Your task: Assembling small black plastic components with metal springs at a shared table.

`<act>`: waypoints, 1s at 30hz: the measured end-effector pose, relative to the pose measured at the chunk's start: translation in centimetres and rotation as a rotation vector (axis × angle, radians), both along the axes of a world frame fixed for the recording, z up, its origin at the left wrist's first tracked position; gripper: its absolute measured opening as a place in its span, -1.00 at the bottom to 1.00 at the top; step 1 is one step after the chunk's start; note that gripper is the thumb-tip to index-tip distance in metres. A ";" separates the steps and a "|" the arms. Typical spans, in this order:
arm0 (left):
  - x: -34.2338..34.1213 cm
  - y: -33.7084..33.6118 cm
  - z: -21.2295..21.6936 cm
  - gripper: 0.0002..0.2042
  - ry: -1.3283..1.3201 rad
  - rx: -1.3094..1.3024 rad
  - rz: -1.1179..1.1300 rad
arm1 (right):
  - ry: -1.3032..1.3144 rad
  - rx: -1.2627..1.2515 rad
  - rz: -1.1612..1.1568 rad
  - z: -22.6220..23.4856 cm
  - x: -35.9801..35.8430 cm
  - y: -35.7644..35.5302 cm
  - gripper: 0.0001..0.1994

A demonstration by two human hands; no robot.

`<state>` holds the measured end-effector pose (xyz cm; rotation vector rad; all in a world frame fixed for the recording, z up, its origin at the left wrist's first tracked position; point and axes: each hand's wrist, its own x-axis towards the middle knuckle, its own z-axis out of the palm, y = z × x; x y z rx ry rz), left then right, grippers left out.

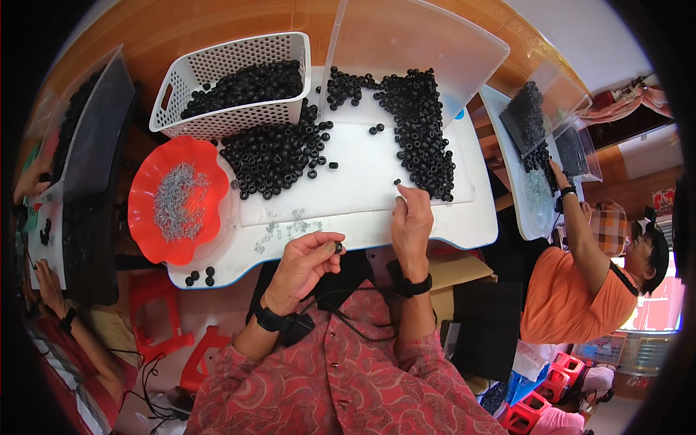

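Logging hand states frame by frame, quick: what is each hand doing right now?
Left hand: closed, pinching a small black ring in its fingertips.
Right hand: fingers on the white tray, reaching at the black ring pile; grip cannot be told.

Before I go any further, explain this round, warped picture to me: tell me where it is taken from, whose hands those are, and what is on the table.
There is no machine here. The picture comes from a wide camera worn on a person's head, looking down, which is why straight edges bend near the rim. The two forearms coming up from the bottom are that person's own.

The left hand pinches one small black ring between its fingertips. The right hand rests on the white tray, its fingertips by a large pile of black rings.

A second pile of rings lies further left, below a white basket that is also full of them. An orange bowl holds small grey bits.

Other people work at similar trays on both sides; the person in the orange shirt is on the right.
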<state>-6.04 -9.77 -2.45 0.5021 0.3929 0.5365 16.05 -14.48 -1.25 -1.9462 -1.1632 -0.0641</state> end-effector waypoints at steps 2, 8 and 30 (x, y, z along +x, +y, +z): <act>0.0 0.0 0.1 -0.76 0.000 -0.002 0.000 | -0.120 -0.044 -0.037 -0.2 0.5 0.6 -0.71; -0.1 0.0 0.2 -0.75 0.005 0.002 0.007 | -0.154 -0.286 -0.152 -1.3 1.1 2.0 -0.76; 1.5 0.3 1.4 -0.71 -0.016 0.079 0.089 | 0.800 0.010 0.224 4.1 -6.4 -2.1 -0.84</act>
